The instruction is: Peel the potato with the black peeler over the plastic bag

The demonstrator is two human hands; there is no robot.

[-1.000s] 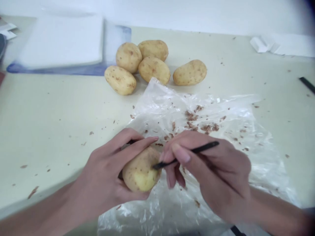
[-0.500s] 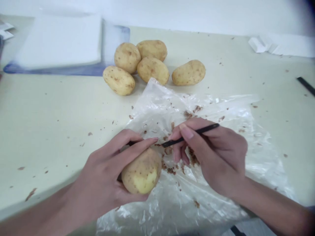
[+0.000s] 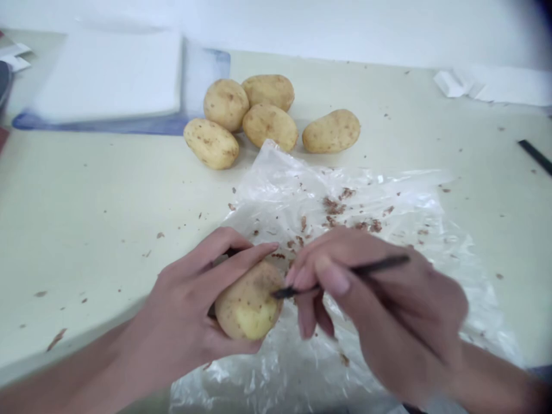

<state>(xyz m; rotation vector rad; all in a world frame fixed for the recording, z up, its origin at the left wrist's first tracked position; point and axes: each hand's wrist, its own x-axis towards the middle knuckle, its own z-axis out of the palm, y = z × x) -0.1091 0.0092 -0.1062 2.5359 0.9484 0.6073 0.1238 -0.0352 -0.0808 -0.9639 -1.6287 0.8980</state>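
My left hand (image 3: 194,299) is wrapped round a potato (image 3: 245,296), whose lower front shows a bare yellow patch where the skin is off. Between the thumb and fingers of my right hand (image 3: 375,293) is a thin black stick-like tool (image 3: 382,265), slightly blurred. Its dark tip lies at the potato's right side, just above the bare patch; whether it touches the skin I cannot tell. Below both hands spreads a crumpled clear plastic bag (image 3: 310,374), strewn with brown scraps (image 3: 334,206).
Several unpeeled potatoes (image 3: 269,126) lie beyond the plastic. Back left, a white stack (image 3: 112,75) rests on a blue-edged sheet (image 3: 99,125). Folded white paper (image 3: 513,86) lies back right, and a black strip (image 3: 535,156) at the right edge. Brown crumbs dot the table (image 3: 107,190).
My right hand has come down and nearer, bringing the black tool's tip from beside my left fingertips onto the potato's right side. The left hand keeps its hold, nearly unmoved.
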